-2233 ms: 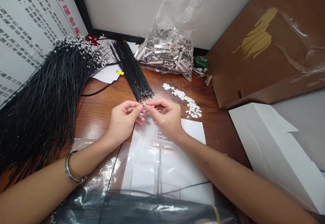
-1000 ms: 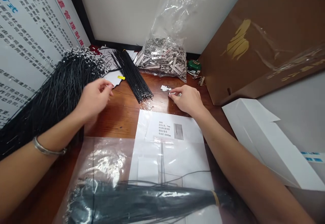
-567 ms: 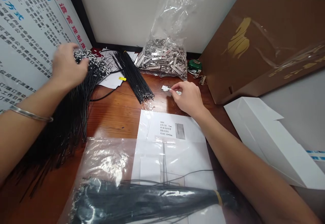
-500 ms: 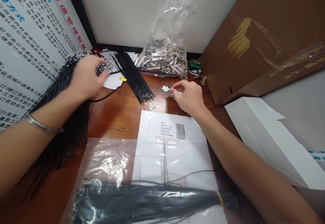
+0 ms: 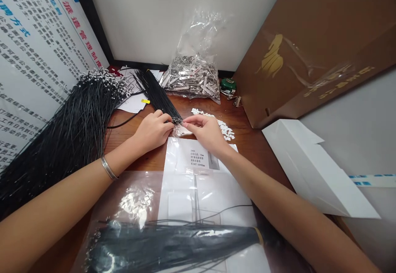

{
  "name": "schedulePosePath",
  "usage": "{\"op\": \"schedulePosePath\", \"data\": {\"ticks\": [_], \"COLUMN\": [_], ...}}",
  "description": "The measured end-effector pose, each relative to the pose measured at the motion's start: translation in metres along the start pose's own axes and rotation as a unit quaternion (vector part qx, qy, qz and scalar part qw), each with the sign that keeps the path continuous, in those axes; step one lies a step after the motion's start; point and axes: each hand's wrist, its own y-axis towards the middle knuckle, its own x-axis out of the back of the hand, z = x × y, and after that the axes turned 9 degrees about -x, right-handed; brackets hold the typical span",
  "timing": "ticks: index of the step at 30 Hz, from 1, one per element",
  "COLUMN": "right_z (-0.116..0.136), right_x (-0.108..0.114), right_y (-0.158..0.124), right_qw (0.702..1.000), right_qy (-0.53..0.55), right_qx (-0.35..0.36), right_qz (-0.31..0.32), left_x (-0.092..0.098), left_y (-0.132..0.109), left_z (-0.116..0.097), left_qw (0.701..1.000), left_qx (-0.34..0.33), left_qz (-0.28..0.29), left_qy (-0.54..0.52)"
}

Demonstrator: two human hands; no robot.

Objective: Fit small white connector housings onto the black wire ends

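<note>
Centre frame, left hand (image 5: 153, 130) and right hand (image 5: 206, 133) meet, fingers pinched narrow, at the wire bundle (image 5: 157, 95) beside white connectors (image 5: 225, 127); anything gripped is too small to see.

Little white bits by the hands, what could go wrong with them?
The small white plastic pieces lie loose beside the right hand; a careless brush might scatter them off the brown wooden table. The left hand touches the tip of the thin black wire bundle; tugging one wire could drag others out.
</note>
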Motion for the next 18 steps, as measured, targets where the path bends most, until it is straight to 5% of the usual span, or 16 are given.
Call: {"op": "schedulePosePath", "data": {"ticks": [6, 10, 15, 18], "right_z": [-0.016, -0.018, -0.014, -0.011], "right_x": [-0.011, -0.010, -0.013, -0.015], "right_y": [-0.004, -0.007, -0.013, -0.021], "right_qw": [0.997, 0.991, 0.981, 0.967], "right_qy": [0.081, 0.133, 0.162, 0.152], "right_qx": [0.009, 0.023, 0.046, 0.042], "right_qz": [-0.010, 0.015, 0.097, 0.200], "left_x": [-0.001, 0.011, 0.044, 0.067], "left_y": [-0.011, -0.015, -0.007, 0.000], "left_z": [-0.007, -0.030, -0.075, -0.087], "left_qw": [0.995, 0.974, 0.932, 0.910], "left_qx": [0.013, -0.053, -0.106, -0.033], "left_qz": [-0.099, -0.207, -0.294, -0.313], "left_qy": [-0.029, -0.079, -0.184, -0.270]}}
